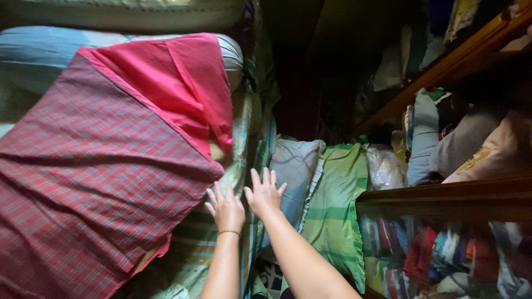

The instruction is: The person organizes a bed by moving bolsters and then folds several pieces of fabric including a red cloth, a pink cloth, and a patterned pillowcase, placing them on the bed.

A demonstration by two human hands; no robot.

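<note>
Left hand [226, 207] and right hand [265, 194] flat, grip apart, on stacked pillows [293, 171] — wardrobe shelves [443, 191] dim

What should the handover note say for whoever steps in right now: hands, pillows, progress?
Left hand: open, flat against the stacked bedding just under the red plaid pillow.
Right hand: open, fingers spread, pressing the pale blue-grey pillow.
Green pillow stands beside it, next to the wooden shelf.
Done: red plaid pillow lies on top of the stack, tilted.
Left: neither hand grips anything; the pillows look only pushed, not settled.
</note>
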